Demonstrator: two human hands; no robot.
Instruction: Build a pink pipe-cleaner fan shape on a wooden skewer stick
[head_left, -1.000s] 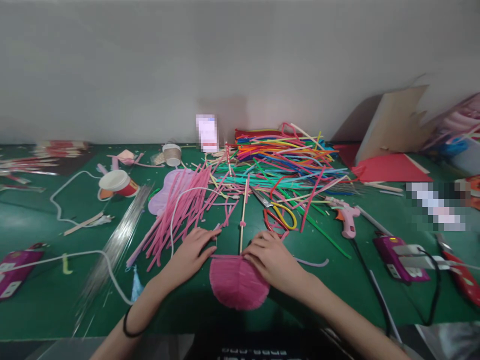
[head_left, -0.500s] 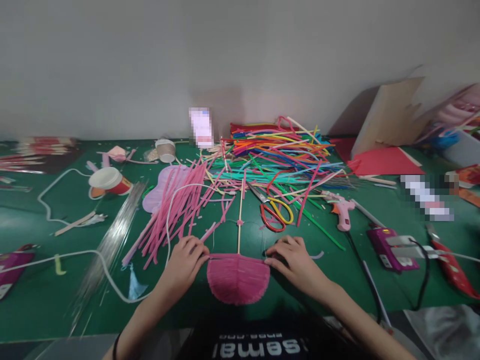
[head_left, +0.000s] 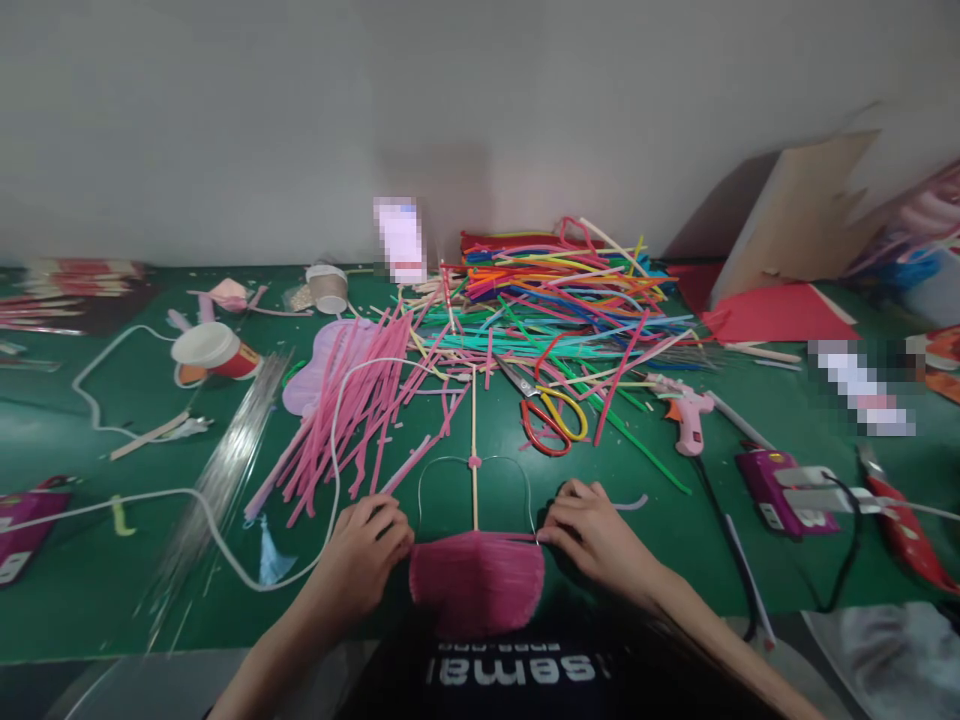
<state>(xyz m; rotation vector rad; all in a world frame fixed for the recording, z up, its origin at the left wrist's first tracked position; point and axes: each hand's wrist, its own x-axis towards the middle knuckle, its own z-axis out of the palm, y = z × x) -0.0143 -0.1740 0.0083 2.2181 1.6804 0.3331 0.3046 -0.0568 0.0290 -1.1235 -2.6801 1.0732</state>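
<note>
A pink half-round fan point(head_left: 477, 585), made of fuzzy pipe cleaners set side by side, lies at the table's near edge, its straight side away from me. A thin wooden stick point(head_left: 474, 500) runs out from the middle of that side, with a small pink wrap point(head_left: 474, 462) around it. From the wrap a fine wire point(head_left: 529, 485) arcs down to both corners. My left hand point(head_left: 375, 545) is closed at the left corner, fingertips partly hidden. My right hand point(head_left: 589, 532) pinches the right corner, where the wire meets it.
Pink pipe cleaners point(head_left: 360, 410) lie left of the stick; a multicoloured heap point(head_left: 555, 300) is behind. Scissors point(head_left: 551, 415) and a pink glue gun point(head_left: 686, 410) are to the right. A white cable point(head_left: 225, 545) crosses the left side near a paper cup point(head_left: 214, 350) and wires point(head_left: 232, 460).
Both hands and the fan have come a little closer to me, and the stick has come along. The wire's two arcs now stand out clearly on either side of the stick.
</note>
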